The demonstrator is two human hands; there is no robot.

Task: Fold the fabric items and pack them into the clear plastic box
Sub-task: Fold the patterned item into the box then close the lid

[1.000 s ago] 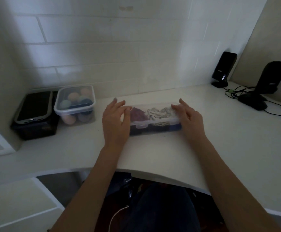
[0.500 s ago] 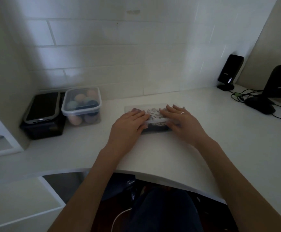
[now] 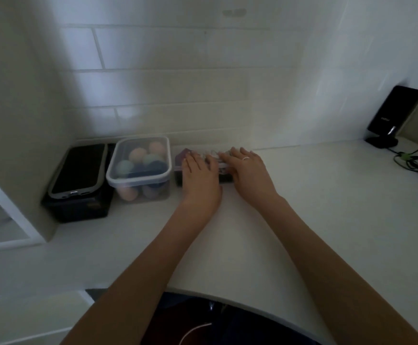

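Left hand (image 3: 200,175), right hand (image 3: 249,171) — flat on clear plastic box (image 3: 181,159)

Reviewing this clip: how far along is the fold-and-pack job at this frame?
Nearly finished, it seems. Done: the fabric items sit inside the clear plastic box, lid apparently on. In hand: the left hand and right hand lie flat on top of it, beside the tub of coloured balls near the wall. Left: no loose fabric shows on the counter; probably just letting go.

Bare forearms; a thin ring (image 3: 245,158) on the right hand (image 3: 249,170).
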